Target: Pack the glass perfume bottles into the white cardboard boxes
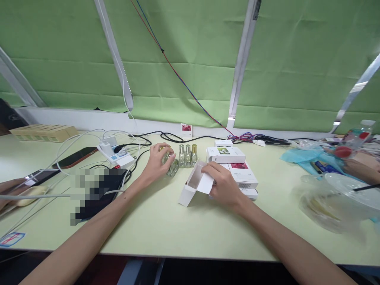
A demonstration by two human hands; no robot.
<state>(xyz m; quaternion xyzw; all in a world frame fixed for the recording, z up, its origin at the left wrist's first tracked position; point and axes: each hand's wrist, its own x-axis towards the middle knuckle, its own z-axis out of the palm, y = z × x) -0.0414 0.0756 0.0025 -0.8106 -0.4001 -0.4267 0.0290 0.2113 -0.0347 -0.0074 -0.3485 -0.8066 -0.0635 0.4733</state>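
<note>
My left hand is closed round a small clear glass bottle, tilted over the table; a gold cap shows between the fingers. Whether it holds more than one bottle I cannot tell. Just to its right, three similar bottles stand upright in a row, one with a gold cap. My right hand grips a small white carton, its end open towards the left and flaps hanging out. Behind that hand lie stacked white cartons with red or green pictures.
A power strip with chargers and tangled cables lies left, near phones. A co-worker's hand is at the left edge, another person's hand at the right. A lidded plastic cup and blue bag stand right. One carton leans at the back.
</note>
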